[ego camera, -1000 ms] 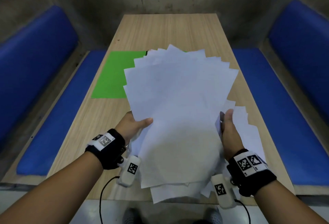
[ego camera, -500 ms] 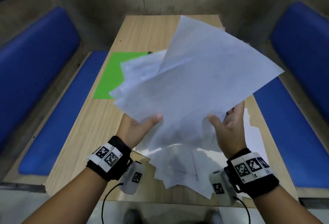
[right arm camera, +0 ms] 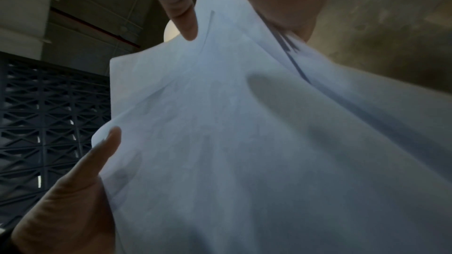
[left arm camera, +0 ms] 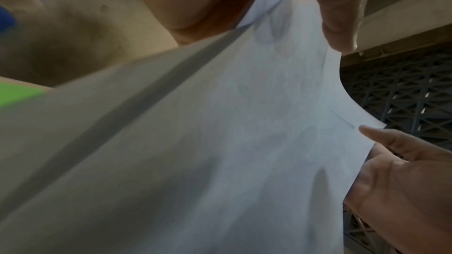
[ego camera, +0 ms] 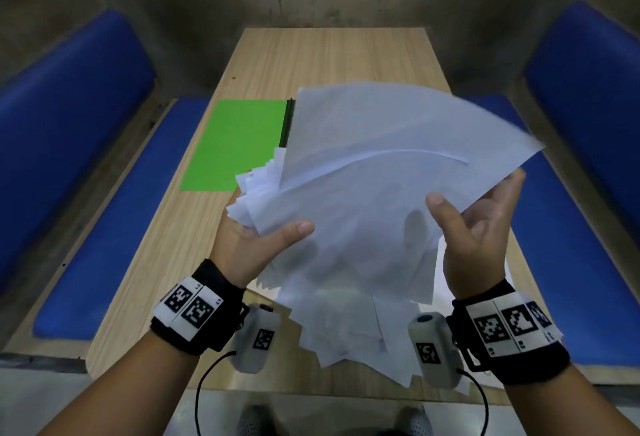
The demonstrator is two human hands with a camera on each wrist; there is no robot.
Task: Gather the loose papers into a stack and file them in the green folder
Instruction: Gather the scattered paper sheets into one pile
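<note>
A fanned sheaf of white papers [ego camera: 363,165] is held up over the wooden table [ego camera: 329,58], slightly blurred. My left hand [ego camera: 256,248] grips its near left corner, thumb on top. My right hand [ego camera: 474,228] holds the near right edge, fingers under it and thumb above. The left wrist view shows the papers [left arm camera: 220,142] under my left thumb [left arm camera: 342,26]. In the right wrist view the papers [right arm camera: 244,142] bend beneath my right thumb [right arm camera: 186,22]. More loose papers [ego camera: 349,331] lie on the table below my hands. The green folder [ego camera: 235,145] lies flat at the left, partly hidden by the sheaf.
Blue padded benches run along the table on the left [ego camera: 86,228] and right [ego camera: 571,228]. A concrete wall closes the far end. The loose sheets on the table reach over its near edge.
The hands lifted part of the fanned pile off the table and left several sheets behind. The top sheet swung up and right, then came down flatter. My right hand moved out to the right.
</note>
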